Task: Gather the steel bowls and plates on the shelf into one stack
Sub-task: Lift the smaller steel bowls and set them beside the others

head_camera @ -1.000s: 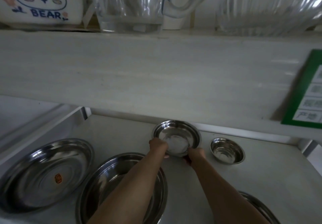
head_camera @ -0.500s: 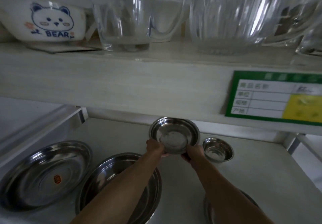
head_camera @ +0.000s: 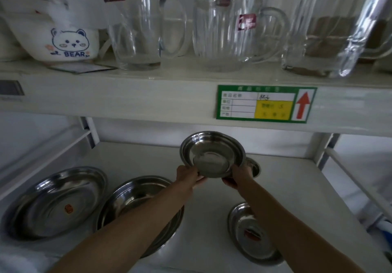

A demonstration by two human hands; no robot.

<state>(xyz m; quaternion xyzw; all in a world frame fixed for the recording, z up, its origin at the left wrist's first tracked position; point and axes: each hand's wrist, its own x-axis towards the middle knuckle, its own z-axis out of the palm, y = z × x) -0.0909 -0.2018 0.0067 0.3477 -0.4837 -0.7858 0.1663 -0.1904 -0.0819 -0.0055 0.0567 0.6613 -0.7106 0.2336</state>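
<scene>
Above shelf (head_camera: 212, 219), both hands grip steel bowl (head_camera: 212, 155).

Readable lettering: "BEAR" in blue under a bear drawing on the white ceramic bowl (head_camera: 70, 44), at ten o'clock on the upper shelf. The green price tag (head_camera: 266, 104) on that shelf's front edge, at one o'clock, carries printed Chinese fields too blurred to read, a handwritten entry, a yellow box and a red up arrow. Maroon stickers on the glass jugs (head_camera: 247, 22) are illegible. Red stickers on two steel plates (head_camera: 69, 209) are unreadable.
</scene>
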